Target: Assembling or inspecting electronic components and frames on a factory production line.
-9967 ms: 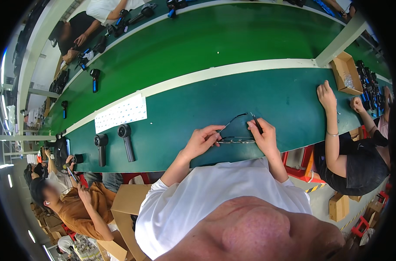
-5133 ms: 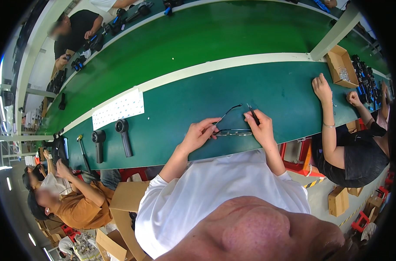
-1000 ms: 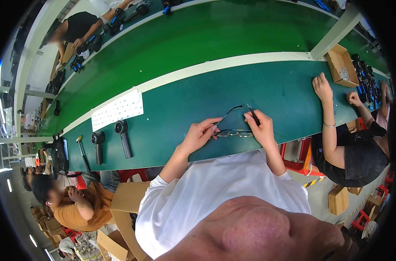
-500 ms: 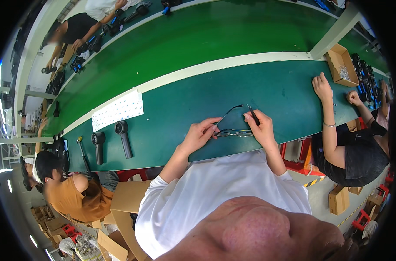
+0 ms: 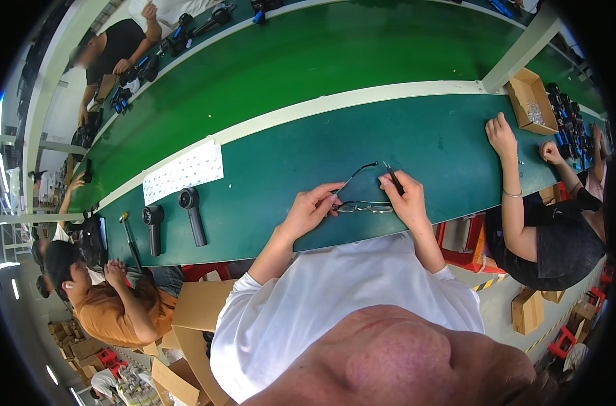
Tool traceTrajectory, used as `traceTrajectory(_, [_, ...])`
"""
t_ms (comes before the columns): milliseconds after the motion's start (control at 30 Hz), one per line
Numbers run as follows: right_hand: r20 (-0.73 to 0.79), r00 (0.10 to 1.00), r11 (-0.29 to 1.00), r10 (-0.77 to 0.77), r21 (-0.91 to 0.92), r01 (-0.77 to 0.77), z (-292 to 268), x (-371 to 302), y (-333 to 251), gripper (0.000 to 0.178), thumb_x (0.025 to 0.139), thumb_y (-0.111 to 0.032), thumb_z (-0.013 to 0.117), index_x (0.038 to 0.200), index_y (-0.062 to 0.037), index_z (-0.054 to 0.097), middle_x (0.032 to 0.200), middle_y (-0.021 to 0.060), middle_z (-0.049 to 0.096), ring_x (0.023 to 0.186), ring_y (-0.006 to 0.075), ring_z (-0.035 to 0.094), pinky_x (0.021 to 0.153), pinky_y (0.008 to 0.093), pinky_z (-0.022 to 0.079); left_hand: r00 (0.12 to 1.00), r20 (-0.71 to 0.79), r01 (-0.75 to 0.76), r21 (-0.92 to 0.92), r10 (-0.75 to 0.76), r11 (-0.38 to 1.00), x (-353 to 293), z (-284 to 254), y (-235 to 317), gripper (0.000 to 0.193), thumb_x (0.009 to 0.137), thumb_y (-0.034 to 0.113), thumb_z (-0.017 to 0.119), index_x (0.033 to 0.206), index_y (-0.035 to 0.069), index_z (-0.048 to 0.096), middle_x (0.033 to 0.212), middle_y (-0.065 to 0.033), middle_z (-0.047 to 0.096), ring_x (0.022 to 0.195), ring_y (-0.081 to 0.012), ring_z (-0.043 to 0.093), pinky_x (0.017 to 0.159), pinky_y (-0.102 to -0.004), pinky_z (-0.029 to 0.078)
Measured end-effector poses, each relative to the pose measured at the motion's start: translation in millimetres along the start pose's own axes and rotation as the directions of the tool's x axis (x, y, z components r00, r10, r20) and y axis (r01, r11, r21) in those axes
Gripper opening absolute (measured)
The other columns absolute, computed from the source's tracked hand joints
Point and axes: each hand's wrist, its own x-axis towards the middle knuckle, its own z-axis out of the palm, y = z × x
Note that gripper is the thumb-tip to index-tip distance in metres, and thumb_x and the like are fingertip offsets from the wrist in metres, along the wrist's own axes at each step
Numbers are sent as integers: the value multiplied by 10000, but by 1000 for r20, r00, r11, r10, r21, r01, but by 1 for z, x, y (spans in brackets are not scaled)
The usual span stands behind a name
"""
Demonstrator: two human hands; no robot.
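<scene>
A pair of eyeglasses (image 5: 365, 208) with thin dark frames is held low over the near edge of the green table. My left hand (image 5: 311, 211) pinches its left end, where one slim temple arm (image 5: 355, 174) angles up and to the right. My right hand (image 5: 409, 199) is closed around a dark, slender tool with two fine points, which looks like tweezers (image 5: 393, 178). Its fingers are close to the right end of the glasses; whether they touch the frame I cannot tell.
Two black handheld fans (image 5: 192, 216) lie left on the table (image 5: 281, 149), beside a patterned white sheet (image 5: 183, 172) and a hammer-like tool (image 5: 129, 240). A co-worker's arm (image 5: 511, 169) rests at right, near a cardboard box of small parts (image 5: 530, 101). A green belt (image 5: 308, 61) runs behind.
My hands and the eyeglasses stay put. At left, the person in orange has turned and brought their hands together. Across the belt, a co-worker has raised a hand. Specks on the belt have shifted slightly left.
</scene>
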Motion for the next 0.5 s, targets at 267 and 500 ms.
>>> traceTrajectory(267, [-1,1000,1000,5,1,-5,0,0,0,124,931,-121,688,900,-3,665,714,58,639,588,117,539,551,273,419,1000,-3,3,-2,-3,1000,0,0,-1,353,1028,59,509,1363,122,599,941,-42,712,750,-89,689,629,-205,519])
traceTrajectory(500, [-4,1000,1000,-2,1,2,1,0,0,121,928,-118,689,902,-2,664,716,60,642,591,118,545,551,272,422,1000,-3,-11,-1,11,1000,0,0,-1,347,1028,58,507,1358,114,598,939,-43,720,748,-87,689,628,-203,516])
